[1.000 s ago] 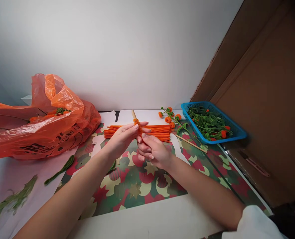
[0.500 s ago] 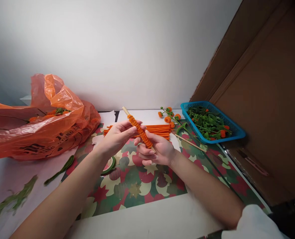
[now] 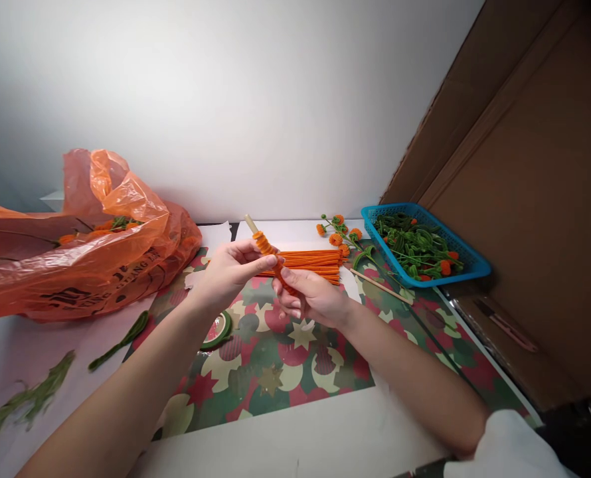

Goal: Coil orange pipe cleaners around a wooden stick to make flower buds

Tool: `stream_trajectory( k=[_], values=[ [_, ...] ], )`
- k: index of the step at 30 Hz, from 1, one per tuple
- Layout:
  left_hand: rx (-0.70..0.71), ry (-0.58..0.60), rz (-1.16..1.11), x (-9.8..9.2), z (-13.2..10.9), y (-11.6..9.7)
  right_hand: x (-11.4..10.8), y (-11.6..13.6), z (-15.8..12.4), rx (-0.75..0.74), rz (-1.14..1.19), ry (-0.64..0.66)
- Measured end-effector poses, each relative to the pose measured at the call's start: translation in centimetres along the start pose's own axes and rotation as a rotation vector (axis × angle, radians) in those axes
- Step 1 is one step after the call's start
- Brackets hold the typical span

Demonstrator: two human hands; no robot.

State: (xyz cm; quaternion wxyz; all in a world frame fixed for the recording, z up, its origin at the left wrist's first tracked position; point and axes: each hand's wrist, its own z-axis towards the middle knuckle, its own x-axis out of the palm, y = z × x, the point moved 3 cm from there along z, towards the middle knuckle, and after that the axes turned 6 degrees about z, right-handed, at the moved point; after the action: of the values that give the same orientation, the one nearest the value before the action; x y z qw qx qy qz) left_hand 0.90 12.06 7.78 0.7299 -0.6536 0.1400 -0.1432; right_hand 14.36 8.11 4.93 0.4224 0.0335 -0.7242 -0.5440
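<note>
A pale wooden stick (image 3: 250, 224) with an orange pipe cleaner (image 3: 263, 243) coiled round it is held tilted above the table. My left hand (image 3: 233, 269) pinches the coil near its middle between thumb and fingers. Around the lower part of the coil, my right hand (image 3: 313, 293) is closed, its thumb laid along it; the stick's lower end is hidden there. Behind my hands lies a bundle of straight orange pipe cleaners (image 3: 318, 261). A roll of green tape (image 3: 224, 332) rests below my left wrist.
An orange plastic bag (image 3: 111, 259) with orange flowers stands left. Green leaf pieces (image 3: 121, 340) lie before it. At right are a blue basket (image 3: 455, 275) of green stems, a second stick (image 3: 382, 287) and a utility knife (image 3: 507, 325). Orange flowers (image 3: 336, 239) lie behind the bundle.
My right hand has shifted slightly up along the coil and closed further round it. My left thumb has moved a little lower along the coil, leaving more of its top end showing.
</note>
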Motion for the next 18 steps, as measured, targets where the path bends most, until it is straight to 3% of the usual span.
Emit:
stream_trajectory(
  k=[9, 13, 18],
  values=[
    [-0.036, -0.097, 0.166, 0.1, -0.3, -0.4, -0.3, 0.2, -0.1, -0.276, -0.613, -0.308],
    [-0.050, -0.093, 0.195, 0.2, -0.3, -0.3, -0.2, 0.7, -0.4, -0.326, -0.967, -0.463],
    [-0.068, -0.103, 0.223, 0.1, -0.3, 0.2, 0.1, 1.1, -0.5, -0.313, -1.281, -0.568]
  ],
)
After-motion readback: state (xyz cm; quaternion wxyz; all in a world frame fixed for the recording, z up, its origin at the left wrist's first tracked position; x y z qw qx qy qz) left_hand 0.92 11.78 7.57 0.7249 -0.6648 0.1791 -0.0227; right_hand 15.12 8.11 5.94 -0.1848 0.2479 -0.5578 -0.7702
